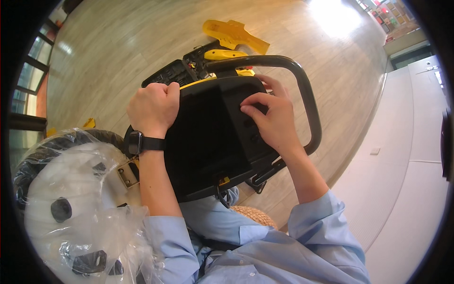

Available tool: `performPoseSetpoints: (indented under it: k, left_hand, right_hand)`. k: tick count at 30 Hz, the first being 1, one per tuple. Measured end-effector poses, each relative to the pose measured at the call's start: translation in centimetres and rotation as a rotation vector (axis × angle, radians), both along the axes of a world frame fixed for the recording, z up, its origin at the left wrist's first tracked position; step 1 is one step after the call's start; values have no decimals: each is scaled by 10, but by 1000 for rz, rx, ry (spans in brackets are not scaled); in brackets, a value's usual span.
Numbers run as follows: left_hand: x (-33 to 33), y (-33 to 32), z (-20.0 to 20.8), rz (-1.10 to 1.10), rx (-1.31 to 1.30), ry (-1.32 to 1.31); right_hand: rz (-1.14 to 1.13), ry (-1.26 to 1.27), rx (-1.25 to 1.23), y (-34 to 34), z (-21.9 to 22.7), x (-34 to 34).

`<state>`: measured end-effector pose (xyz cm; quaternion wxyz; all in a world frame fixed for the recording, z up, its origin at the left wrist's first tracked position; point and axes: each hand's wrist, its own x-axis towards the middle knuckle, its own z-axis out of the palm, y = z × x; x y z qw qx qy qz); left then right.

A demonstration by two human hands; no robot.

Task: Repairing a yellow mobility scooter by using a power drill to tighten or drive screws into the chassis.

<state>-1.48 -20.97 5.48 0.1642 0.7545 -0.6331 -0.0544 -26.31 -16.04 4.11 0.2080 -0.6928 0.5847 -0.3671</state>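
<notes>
In front of me is a broad black panel [203, 137] with a glossy dark face, a greyer strip along its right side and a yellow far edge. A thick grey curved handle bar [305, 90] loops around its far right side. My left hand [155, 108], with a dark watch on the wrist, is closed in a fist at the panel's upper left edge; the fingertips are hidden. Over the greyer strip, my right hand [273, 116] has thumb and forefinger pinched together. Whatever is between them is too small to make out.
An open black case [170, 75] with tools lies on the wooden floor beyond the panel, beside yellow shell-like parts [236, 35]. A white rounded thing wrapped in clear plastic [71, 189] stands at my left. White cabinets [388, 142] line the right side.
</notes>
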Motion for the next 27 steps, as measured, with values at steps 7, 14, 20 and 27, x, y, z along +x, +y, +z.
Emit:
performPoseSetpoints:
  k: [7,14,20,27]
  left_hand:
    - [3,5,-4,-3,-25,8]
    - [-1,-4,2,0,-45,-45]
    - [1,-7,0,-2,-7,-56]
    - [2,-5,-3,6,18,-82]
  right_hand:
    - [-96,-105,-305,37,19,8]
    - [335,-239,-269,187,0,-3]
    - [138,50,399,255,-142,-23]
    - [107,450,660,298,-147,-35]
